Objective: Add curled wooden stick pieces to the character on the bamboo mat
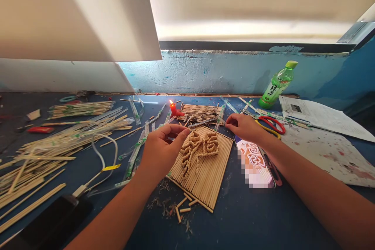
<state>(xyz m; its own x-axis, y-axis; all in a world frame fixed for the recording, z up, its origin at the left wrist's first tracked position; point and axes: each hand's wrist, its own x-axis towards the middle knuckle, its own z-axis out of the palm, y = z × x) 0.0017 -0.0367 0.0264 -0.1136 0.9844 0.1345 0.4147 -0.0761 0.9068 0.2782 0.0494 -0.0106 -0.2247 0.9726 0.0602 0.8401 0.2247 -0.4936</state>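
Note:
My left hand [164, 146] is closed in a pinch over the upper left part of a panel of wooden sticks [212, 179] laid side by side. A short, pale bit of stick seems to stick out at its fingertips. On the panel stands a raised character-like shape [211, 144] made of many tiny stick pieces. My right hand [243, 125] pinches just past the panel's upper right corner, near a clear plastic wrapper [219, 119]; what its fingertips hold is too small to tell. Behind the panel, a red candle [174, 110] burns beside another stick mat [202, 112].
A phone [254, 160] showing a similar design lies right of the panel, near red-and-yellow-handled scissors [274, 125]. A green tea bottle [277, 86] stands by the wall. Loose sticks [43, 156], a white cable [101, 156] and a black power bank [55, 218] crowd the left. Cut pieces [184, 209] lie in front.

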